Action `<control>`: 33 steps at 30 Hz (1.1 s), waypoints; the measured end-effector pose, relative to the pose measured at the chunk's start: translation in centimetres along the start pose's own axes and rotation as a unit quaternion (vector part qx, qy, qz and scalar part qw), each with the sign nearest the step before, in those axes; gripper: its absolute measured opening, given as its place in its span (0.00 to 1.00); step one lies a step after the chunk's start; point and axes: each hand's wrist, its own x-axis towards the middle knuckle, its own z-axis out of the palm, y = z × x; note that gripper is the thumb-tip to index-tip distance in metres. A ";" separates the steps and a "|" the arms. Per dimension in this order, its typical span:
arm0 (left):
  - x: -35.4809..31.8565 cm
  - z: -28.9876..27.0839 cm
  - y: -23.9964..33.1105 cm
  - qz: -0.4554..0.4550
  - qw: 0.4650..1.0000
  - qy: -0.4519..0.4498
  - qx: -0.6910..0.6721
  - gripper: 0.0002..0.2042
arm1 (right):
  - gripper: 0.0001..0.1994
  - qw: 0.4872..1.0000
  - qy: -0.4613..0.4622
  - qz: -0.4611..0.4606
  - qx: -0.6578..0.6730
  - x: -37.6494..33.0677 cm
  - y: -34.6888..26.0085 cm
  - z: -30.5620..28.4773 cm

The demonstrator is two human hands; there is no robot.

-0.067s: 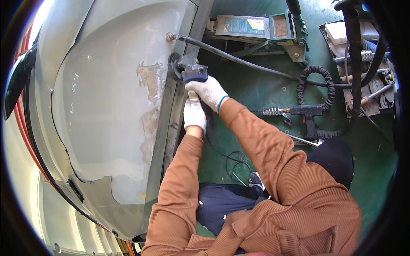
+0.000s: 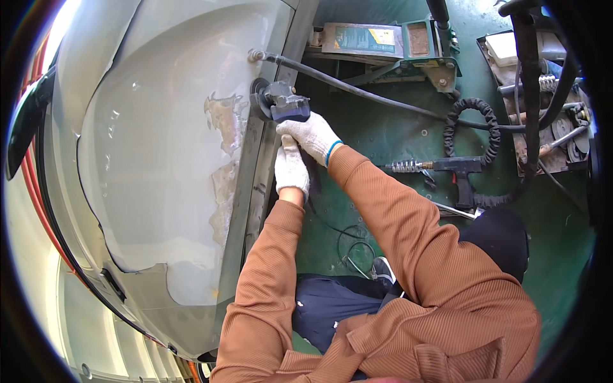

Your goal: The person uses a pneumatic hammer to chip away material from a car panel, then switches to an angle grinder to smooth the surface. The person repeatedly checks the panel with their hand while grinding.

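A dark angle grinder (image 2: 287, 105) is in both my hands, which wear white knitted gloves. My right hand (image 2: 310, 136) closes round the body behind the grinder's head. Just below it, my left hand (image 2: 292, 168) is closed on the rear part, mostly covering that end. The round disc (image 2: 259, 97) stands at the edge of the pale car body panel (image 2: 153, 172); whether it touches the surface I cannot tell. Rough, bared patches (image 2: 226, 121) mark the panel beside the disc, and another patch (image 2: 223, 195) lies nearer me.
A grey hose or rod (image 2: 357, 87) runs from the panel's edge rightward. On the green floor lie a pistol-shaped tool (image 2: 461, 167) with a coiled sleeve (image 2: 493, 121) and a thin cable (image 2: 353, 239). A green metal stand (image 2: 421, 48) and a tool tray (image 2: 555, 163) are farther off.
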 end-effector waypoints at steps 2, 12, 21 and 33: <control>-1.3 1.0 1.6 -0.041 0.999 -0.009 -0.015 0.46 | 0.10 1.000 -0.008 -0.009 -0.010 0.7 0.2 -1.5; -0.8 1.1 4.9 -0.112 0.991 -0.040 0.059 0.46 | 0.13 0.999 0.009 0.039 0.020 1.3 -0.6 -2.1; -2.8 -0.7 8.0 -0.084 0.983 0.014 0.162 0.46 | 0.09 0.991 -0.011 0.092 0.093 0.5 0.0 -1.0; -4.8 -1.8 3.7 -0.133 0.977 -0.009 0.166 0.45 | 0.10 0.987 -0.054 0.109 0.102 -1.2 2.9 -0.9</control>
